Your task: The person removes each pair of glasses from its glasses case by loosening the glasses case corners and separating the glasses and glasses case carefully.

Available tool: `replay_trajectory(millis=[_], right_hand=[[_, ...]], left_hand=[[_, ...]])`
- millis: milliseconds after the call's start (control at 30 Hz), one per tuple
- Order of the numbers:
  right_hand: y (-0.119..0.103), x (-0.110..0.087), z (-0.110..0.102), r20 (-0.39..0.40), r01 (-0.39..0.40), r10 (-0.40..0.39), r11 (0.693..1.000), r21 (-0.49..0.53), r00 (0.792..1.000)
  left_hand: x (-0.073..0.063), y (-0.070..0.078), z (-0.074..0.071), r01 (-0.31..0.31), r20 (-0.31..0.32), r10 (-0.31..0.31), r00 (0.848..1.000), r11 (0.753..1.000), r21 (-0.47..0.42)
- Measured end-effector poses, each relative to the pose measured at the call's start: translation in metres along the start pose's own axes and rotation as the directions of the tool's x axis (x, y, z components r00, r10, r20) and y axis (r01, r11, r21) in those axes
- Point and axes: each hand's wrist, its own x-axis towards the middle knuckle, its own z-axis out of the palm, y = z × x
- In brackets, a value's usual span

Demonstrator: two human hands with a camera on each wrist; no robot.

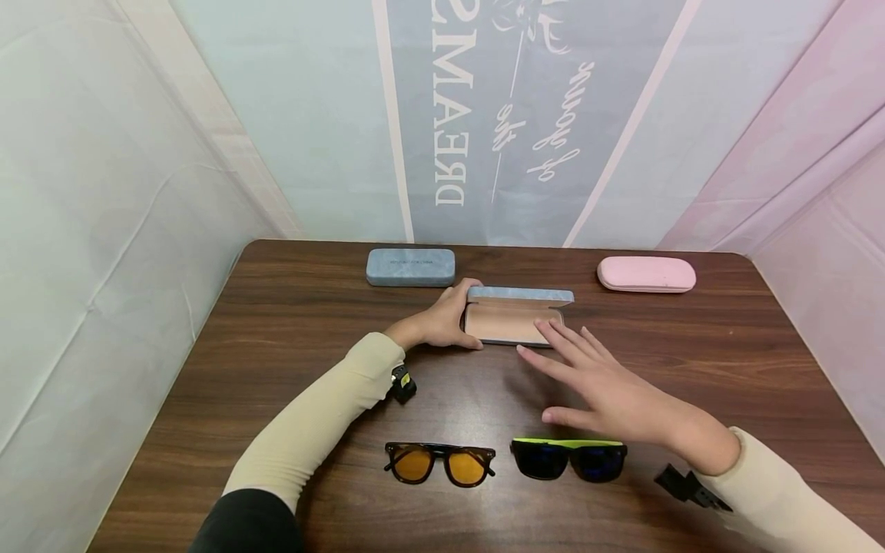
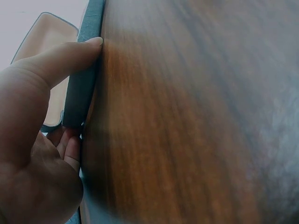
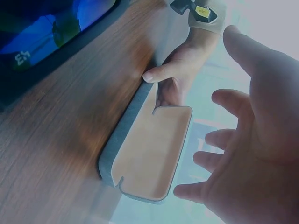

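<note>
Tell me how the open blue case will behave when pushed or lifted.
The open blue case looks stiff, its edges running straight. It is probably light, as its hollow shell shows nothing inside. Its raised lid may swing if bumped.

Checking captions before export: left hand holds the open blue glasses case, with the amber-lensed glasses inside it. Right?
Not quite: the amber-lensed glasses aren't inside the case; they lie on the wooden table, as the head view shows. The left hand does hold the open blue glasses case.
</note>
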Motion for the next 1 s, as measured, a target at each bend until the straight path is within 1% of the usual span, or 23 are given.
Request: replay_trajectory(millis=[300,500,733,1000], right_hand=[[0.005,0.004,-0.002,-0.012,0.013,-0.014,0.999,-0.033,1.0],[0.009,0.006,-0.006,-0.004,0.001,-0.001,0.999,-0.041,1.0],[0.013,0.011,-0.013,0.011,-0.042,0.043,0.998,-0.045,0.999],[0.022,0.015,-0.017,0.023,-0.116,0.116,0.993,-0.005,0.993]], left_hand=[[-0.001,0.0,0.0,0.008,0.012,-0.008,1.0,1.0,0.009],[-0.001,-0.001,0.0,0.01,0.009,-0.01,1.0,1.0,0.006],[-0.002,-0.001,0.0,0.002,0.008,-0.002,1.0,1.0,-0.008],[0.0,-0.001,0.0,0.0,0.011,0.0,1.0,1.0,0.017]])
